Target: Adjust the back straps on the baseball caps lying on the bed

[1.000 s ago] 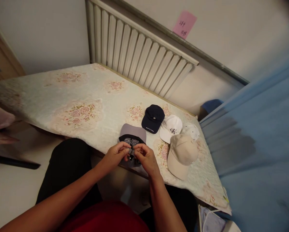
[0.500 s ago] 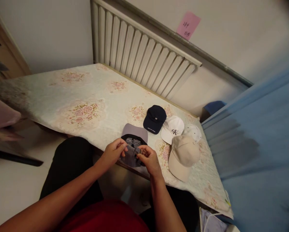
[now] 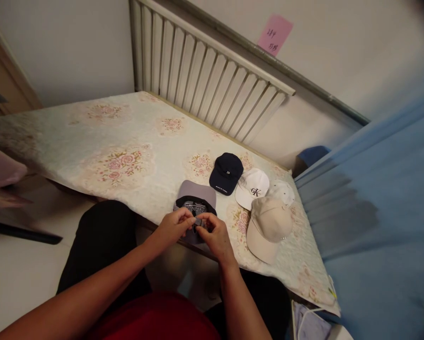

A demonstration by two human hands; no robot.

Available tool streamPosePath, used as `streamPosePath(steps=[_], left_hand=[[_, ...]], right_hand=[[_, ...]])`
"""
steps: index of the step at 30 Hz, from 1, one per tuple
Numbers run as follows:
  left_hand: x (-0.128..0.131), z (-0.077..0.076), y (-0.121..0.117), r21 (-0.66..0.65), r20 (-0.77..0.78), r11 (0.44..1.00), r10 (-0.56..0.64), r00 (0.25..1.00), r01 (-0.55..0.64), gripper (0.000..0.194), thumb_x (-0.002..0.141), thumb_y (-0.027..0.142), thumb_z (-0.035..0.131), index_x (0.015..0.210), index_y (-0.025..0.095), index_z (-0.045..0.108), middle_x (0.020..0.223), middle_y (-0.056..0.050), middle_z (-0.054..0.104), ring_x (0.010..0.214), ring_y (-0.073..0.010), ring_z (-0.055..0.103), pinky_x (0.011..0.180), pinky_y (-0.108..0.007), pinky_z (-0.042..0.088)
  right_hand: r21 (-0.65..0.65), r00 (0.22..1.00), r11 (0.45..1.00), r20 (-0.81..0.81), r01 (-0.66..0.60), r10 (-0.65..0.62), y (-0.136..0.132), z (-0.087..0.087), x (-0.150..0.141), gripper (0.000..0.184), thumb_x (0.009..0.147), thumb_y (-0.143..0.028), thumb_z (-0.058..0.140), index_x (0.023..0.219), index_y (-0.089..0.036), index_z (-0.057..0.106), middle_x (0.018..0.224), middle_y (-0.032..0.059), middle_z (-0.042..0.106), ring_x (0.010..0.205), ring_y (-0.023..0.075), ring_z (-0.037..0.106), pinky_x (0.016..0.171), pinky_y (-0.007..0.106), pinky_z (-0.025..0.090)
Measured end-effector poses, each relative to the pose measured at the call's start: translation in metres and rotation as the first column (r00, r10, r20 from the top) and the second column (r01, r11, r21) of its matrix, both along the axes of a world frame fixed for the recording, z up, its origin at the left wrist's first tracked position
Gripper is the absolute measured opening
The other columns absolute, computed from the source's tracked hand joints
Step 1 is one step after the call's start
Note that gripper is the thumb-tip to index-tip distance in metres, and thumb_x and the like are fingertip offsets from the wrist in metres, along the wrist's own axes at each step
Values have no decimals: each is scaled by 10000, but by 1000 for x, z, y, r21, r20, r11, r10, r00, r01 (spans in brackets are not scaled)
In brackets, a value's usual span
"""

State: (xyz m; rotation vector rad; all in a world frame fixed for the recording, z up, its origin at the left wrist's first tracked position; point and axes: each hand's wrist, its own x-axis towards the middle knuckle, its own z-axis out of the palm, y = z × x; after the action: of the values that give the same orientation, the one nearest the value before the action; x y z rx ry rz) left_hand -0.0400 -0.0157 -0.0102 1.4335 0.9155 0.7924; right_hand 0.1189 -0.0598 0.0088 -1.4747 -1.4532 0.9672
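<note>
Lying upside down on the near edge of the bed (image 3: 162, 160), just below the centre of the frame, a grey cap (image 3: 197, 190) is held at its back strap by two bare hands. Its brim is pointed toward the top of the frame, and a dark inner band is shown behind the fingers. By the left hand (image 3: 172, 228), the strap is pinched between closed thumb and fingertips; by the right hand (image 3: 217, 236), it is gripped in the same way from the other side. The fingertips of both hands are brought close together, and most of the strap is hidden by them, so whether its ends are joined cannot be told.

To the right of the centre, four more caps are laid out on the flowered cover. A navy cap (image 3: 226, 173) is placed nearest the grey one; beside it, a white cap (image 3: 252, 189) marked with dark letters is seen, then a paler cap (image 3: 283, 192), partly covered from view by a beige cap (image 3: 271, 224). A white radiator (image 3: 212, 71) is set along the wall in the upper middle, and the right side is filled by a blue curtain (image 3: 382, 198).
</note>
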Motion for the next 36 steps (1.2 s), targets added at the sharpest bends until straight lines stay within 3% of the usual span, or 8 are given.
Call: streamPosePath(steps=[3, 9, 14, 18, 22, 26, 30, 36], left_hand=[[1, 3, -1, -39, -9, 999, 10, 1000, -10, 216, 787, 395, 532, 710, 195, 508, 538, 72, 459, 489, -109, 472, 503, -233, 369], [-5, 8, -2, -156, 106, 987, 42, 994, -25, 186, 786, 351, 517, 702, 187, 490, 574, 69, 489, 477, -86, 437, 507, -222, 330], [-10, 3, 0, -173, 104, 985, 48, 993, -30, 201, 804, 353, 500, 692, 188, 474, 570, 74, 475, 485, -84, 422, 512, -221, 321], [-12, -7, 3, -67, -7, 996, 54, 999, -54, 197, 798, 353, 502, 685, 194, 475, 598, 64, 466, 538, -103, 448, 531, -227, 349], [-13, -12, 6, 127, -131, 991, 66, 989, -49, 173, 807, 325, 483, 688, 199, 488, 606, 52, 450, 577, -122, 460, 546, -238, 376], [-16, -8, 7, 350, -129, 935, 100, 987, -49, 155, 806, 251, 461, 667, 188, 491, 856, -23, 562, 711, -135, 510, 636, -265, 415], [-19, -5, 10, 306, -125, 948, -49, 991, 85, 154, 777, 207, 472, 628, 174, 456, 1125, -61, 578, 668, -99, 510, 624, -258, 421], [-21, -4, 20, 154, -72, 965, -205, 976, 214, 159, 766, 192, 456, 614, 179, 412, 1048, -45, 590, 645, -87, 536, 637, -256, 447]], right_hand=[[18, 998, 1000, 67, -18, 17, -1, 5, -2, 215, 710, -178, 573, 907, -223, 645, 750, -16, 605, 685, 150, 522, 622, 252, 406], [47, 992, 999, 124, -9, 3, -2, 7, -1, 217, 709, -172, 564, 904, -219, 646, 761, -8, 611, 698, 158, 534, 648, 263, 411], [52, 993, 999, 120, 11, -17, -2, 5, 0, 224, 702, -176, 576, 908, -222, 651, 750, -13, 603, 676, 152, 523, 642, 262, 410], [47, 994, 999, 109, 6, -11, -2, 3, 1, 229, 702, -173, 576, 912, -222, 652, 747, -16, 605, 672, 151, 528, 638, 260, 413], [40, 995, 999, 96, -2, -2, -2, 3, 2, 234, 707, -179, 578, 923, -229, 654, 764, -7, 615, 696, 161, 534, 633, 260, 413], [40, 997, 999, 83, -5, 2, -1, 3, 2, 235, 701, -172, 589, 918, -233, 656, 774, -11, 618, 682, 152, 526, 634, 258, 408], [49, 996, 999, 91, -11, 6, -1, 4, 1, 239, 704, -169, 589, 924, -231, 657, 783, -14, 625, 694, 153, 536, 660, 265, 414], [43, 987, 999, 161, -22, 15, -2, 8, 1, 221, 706, -178, 599, 912, -225, 663, 778, -7, 635, 708, 162, 545, 680, 274, 421]])
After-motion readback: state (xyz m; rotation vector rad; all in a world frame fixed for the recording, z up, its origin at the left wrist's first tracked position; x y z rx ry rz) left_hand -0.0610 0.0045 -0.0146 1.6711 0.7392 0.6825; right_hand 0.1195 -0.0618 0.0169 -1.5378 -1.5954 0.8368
